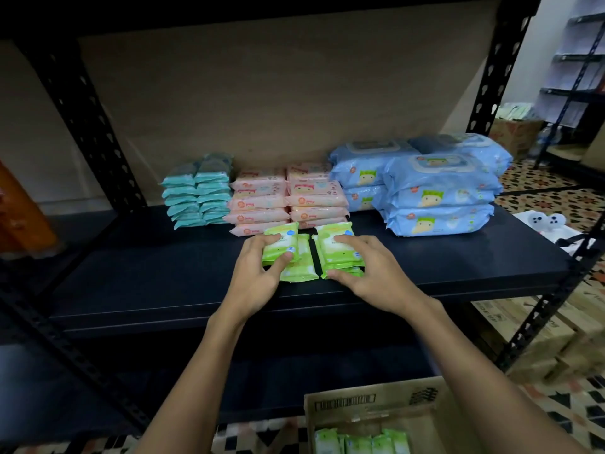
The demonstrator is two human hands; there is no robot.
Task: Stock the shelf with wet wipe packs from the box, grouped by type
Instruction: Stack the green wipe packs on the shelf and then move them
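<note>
At the bottom right of the frame stands an open cardboard box (376, 407) with a barcode label on its flap; several green packs (360, 442) remain upright inside it. Both forearms reach up from the lower edge toward the front of the dark shelf (147, 273).

Left hand (258, 273): fingers curled over the top of the left green stack (284, 253), thumb pressed against its near side; it grips the uppermost pack. Right hand (366, 270): fingers laid over the top of the right green stack (337, 250), thumb at the near lower edge; it holds that stack. The two green stacks sit side by side at centre frame, a narrow gap between them, near the shelf's front half.

Directly behind them, touching or just beside, are two columns of pink packs (288, 199). To the left of centre, two columns of teal packs (198, 193), just beside the pink. To the right of centre, stacks of large blue packs (435, 191) with lids.

A brown backboard (262, 93) closes the rear. Black perforated uprights (491, 67) frame the unit. At the far upper right, another rack (576, 60) stands on patterned floor tiles (540, 181).
</note>
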